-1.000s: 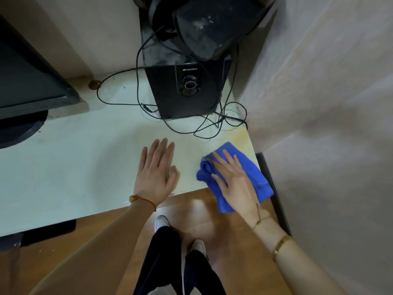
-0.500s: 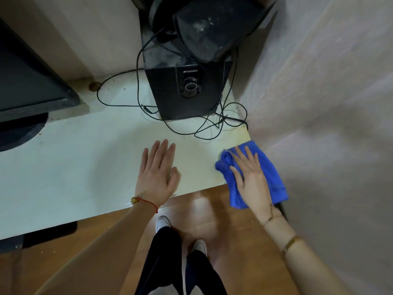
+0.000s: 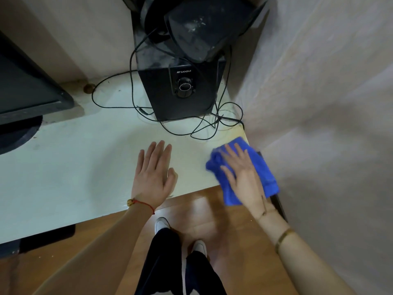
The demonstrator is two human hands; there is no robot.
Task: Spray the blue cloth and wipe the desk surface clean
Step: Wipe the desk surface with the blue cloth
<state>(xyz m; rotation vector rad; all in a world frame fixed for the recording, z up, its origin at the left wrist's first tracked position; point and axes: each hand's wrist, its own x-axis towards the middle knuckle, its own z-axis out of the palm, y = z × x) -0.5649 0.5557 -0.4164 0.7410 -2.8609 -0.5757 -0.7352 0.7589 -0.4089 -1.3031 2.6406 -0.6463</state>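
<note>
The right hand [image 3: 244, 177] is laid flat and wide open on the cloth [image 3: 264, 173], fingers spread, nothing gripped, just pressed down on it. The cloth is bunched up blue fabric at the desk's front right corner, right beside the wall [image 3: 319, 103], with part of it hung over the front edge above the floor [image 3: 202, 216]. The left hand [image 3: 154, 177] is also fully open, palm down on the desk [image 3: 63, 171], fingers straight and close together, nothing held; it's kept well apart from the cloth. A red string bracelet [image 3: 142, 204] with a small bead is worn on the left wrist, and a thin chain plus a gold-coloured bangle [image 3: 284, 239] on the right forearm. Further back, a black speaker [image 3: 170, 96] is stood on the desk near the wall corner, and "SANSUI" can be read in white above its round knob [image 3: 184, 87]. A second dusty black unit is perched on top of it, no readable writing there. Thin black cables [image 3: 204, 128] are looped loosely in front of and beside the speaker, between it and the cloth. At far left, a dark monitor [image 3: 27, 96] and its round base are seen. Below, dark trousers and white shoes [image 3: 162, 223] are visible on the wood floor.
</note>
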